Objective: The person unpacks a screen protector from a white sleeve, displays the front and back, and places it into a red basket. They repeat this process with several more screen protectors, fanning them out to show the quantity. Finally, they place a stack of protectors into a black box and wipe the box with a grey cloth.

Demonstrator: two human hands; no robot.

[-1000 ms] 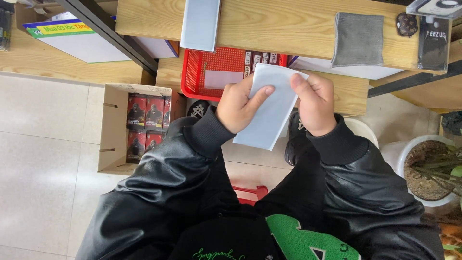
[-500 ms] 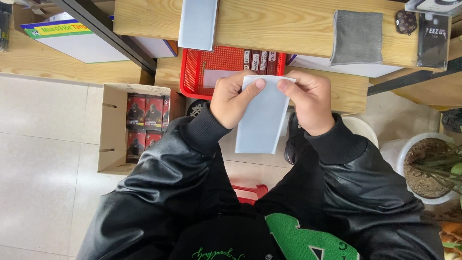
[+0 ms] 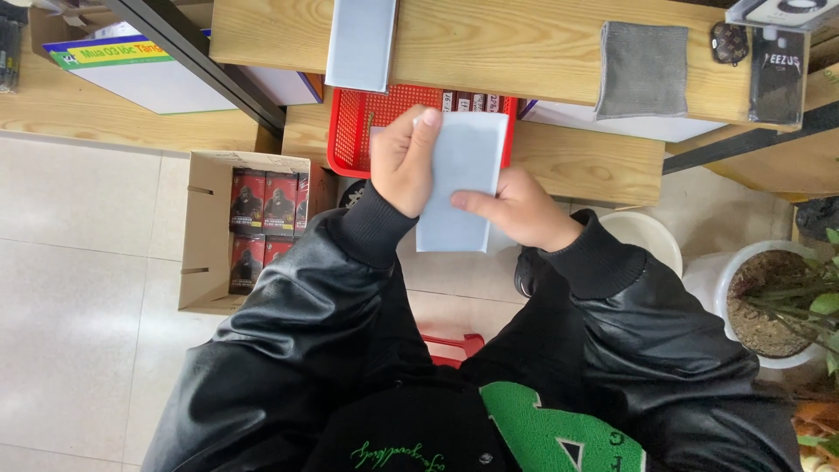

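In the head view, the person holds a pale blue flat sheet [image 3: 463, 179] up in front of their chest with both hands. The left hand [image 3: 406, 162] grips the left edge of the sheet, with the fingers curled round it and the thumb pointing up along the front. The right hand [image 3: 520, 210] pinches the lower right part of the sheet, with a finger lying flat across its face. Both hands are closed on the sheet and are close to each other. The sheet stands upright, and its top edge covers part of a red basket [image 3: 358, 131] that sits just behind it on a low wooden shelf [image 3: 594, 166]. Above the sheet is a higher wooden shelf [image 3: 498, 44]. A second pale blue sheet [image 3: 360, 42] lies on that shelf, up and to the left of the held sheet, and hangs a little over the edge. A grey cloth [image 3: 642, 70] lies on the same shelf, up and to the right of the held sheet. Down on the floor, well to the left of the held sheet, is an open cardboard box [image 3: 205, 236] with small red and black packs [image 3: 262, 223] inside. Far to the right of the held sheet is a white plant pot [image 3: 725, 288] with soil and green leaves. The person wears a shiny black jacket [image 3: 288, 350].
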